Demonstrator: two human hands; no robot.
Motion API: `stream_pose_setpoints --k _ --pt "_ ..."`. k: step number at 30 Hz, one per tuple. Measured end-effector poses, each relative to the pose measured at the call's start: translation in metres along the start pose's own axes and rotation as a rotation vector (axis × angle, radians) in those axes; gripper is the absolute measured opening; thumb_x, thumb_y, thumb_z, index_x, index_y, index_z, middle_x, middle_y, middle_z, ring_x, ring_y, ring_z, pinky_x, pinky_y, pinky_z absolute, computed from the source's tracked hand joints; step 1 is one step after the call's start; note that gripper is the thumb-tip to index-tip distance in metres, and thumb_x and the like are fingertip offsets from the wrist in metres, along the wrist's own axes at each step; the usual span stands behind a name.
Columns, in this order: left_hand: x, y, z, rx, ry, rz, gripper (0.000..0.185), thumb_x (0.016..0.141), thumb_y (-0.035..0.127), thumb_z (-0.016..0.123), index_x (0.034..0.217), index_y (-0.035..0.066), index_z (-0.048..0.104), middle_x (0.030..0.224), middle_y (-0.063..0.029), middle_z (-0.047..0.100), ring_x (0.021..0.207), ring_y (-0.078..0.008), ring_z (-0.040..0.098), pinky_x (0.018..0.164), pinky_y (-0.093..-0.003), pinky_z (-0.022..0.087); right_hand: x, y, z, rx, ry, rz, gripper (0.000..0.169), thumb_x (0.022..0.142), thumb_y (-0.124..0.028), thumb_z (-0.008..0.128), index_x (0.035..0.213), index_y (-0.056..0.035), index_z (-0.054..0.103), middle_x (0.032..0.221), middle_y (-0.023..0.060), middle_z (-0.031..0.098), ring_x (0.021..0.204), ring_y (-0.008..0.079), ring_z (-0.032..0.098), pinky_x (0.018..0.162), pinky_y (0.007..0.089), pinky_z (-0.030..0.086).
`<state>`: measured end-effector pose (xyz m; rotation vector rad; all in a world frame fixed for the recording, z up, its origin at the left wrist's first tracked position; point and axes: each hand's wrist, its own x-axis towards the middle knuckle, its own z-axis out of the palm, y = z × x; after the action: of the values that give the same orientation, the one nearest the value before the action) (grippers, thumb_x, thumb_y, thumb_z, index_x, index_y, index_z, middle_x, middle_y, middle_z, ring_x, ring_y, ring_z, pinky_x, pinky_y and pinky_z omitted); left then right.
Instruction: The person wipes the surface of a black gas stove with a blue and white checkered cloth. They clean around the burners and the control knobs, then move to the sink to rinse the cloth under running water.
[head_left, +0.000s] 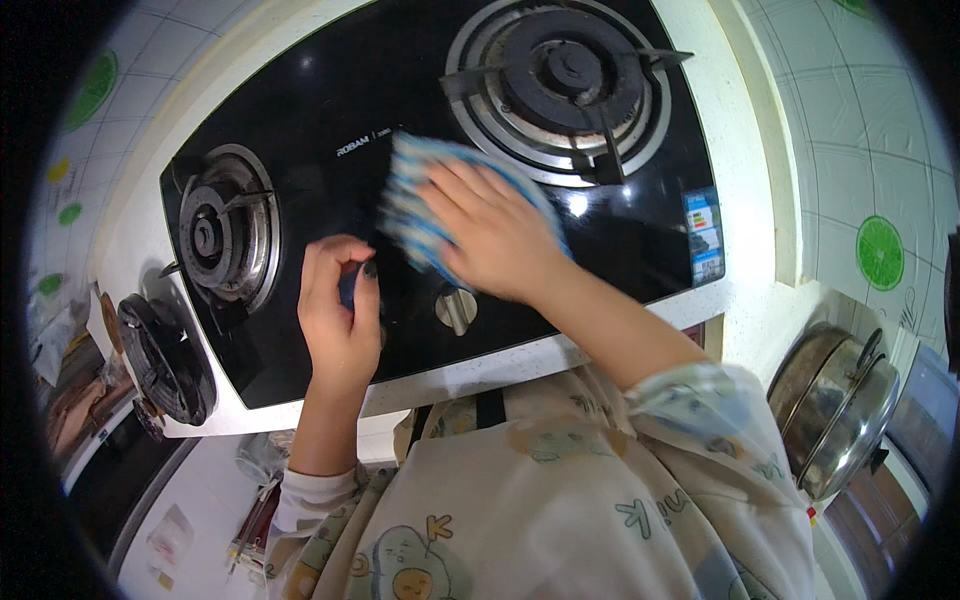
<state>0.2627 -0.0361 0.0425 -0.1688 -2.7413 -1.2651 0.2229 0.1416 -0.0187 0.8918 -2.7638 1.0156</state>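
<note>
My right hand (495, 232) lies spread on a blue and white striped cloth (409, 202), pressing it against the black glass gas hob (330, 195). The cloth is blurred and sits between the two burners, just above a silver control knob (456, 311). Over the front part of the glass, my left hand (337, 300) is raised with bent fingers; a gap shows between thumb and fingers, and I see nothing held. A second knob is mostly hidden behind this hand. The large right burner (574, 75) and the smaller left burner (214, 232) carry metal pan supports.
White countertop (480, 367) borders the hob. A black round lidded or pan-like item (169, 360) stands close by on the left. A stainless steel pot (832, 412) with a lid sits at the right. Tiled wall covering (855, 165) rises behind; a printed label (703, 236) is stuck on the glass.
</note>
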Motion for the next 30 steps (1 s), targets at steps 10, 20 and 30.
stream_pose_setpoints --k 10,20,30 --pt "-0.008 -0.013 -0.006 0.009 0.017 -0.053 0.010 0.079 -0.001 0.050 0.088 0.000 0.053 0.091 -0.0111 0.053 0.083 -0.0209 0.054 0.075 -0.0269 0.043 -0.092 0.050 -0.072 -0.088 -0.129 0.131 0.060 0.062 -0.010 0.062 0.121 -0.0097 0.050 0.127 0.0103 0.047 0.120 0.0265 0.042 0.103 0.0426 0.030" --pt "-0.006 -0.008 0.000 0.025 -0.050 -0.043 0.015 0.074 -0.006 0.050 0.086 0.002 0.056 0.091 -0.0117 0.054 0.084 -0.0232 0.056 0.075 -0.0282 0.044 -0.090 0.020 -0.045 -0.333 0.101 0.476 0.059 0.070 -0.016 0.057 0.123 0.0044 0.040 0.130 0.0233 0.036 0.122 0.0380 0.034 0.101 0.0455 0.028" --pt "0.026 0.029 0.079 0.427 -0.524 0.386 0.048 0.071 0.010 0.064 0.118 0.014 0.052 0.096 -0.0082 0.050 0.085 -0.0229 0.053 0.073 -0.0337 0.047 -0.123 0.067 -0.094 -0.296 0.116 0.386 0.052 0.067 -0.008 0.057 0.118 -0.0034 0.048 0.125 0.0174 0.044 0.116 0.0332 0.041 0.100 0.0430 0.030"
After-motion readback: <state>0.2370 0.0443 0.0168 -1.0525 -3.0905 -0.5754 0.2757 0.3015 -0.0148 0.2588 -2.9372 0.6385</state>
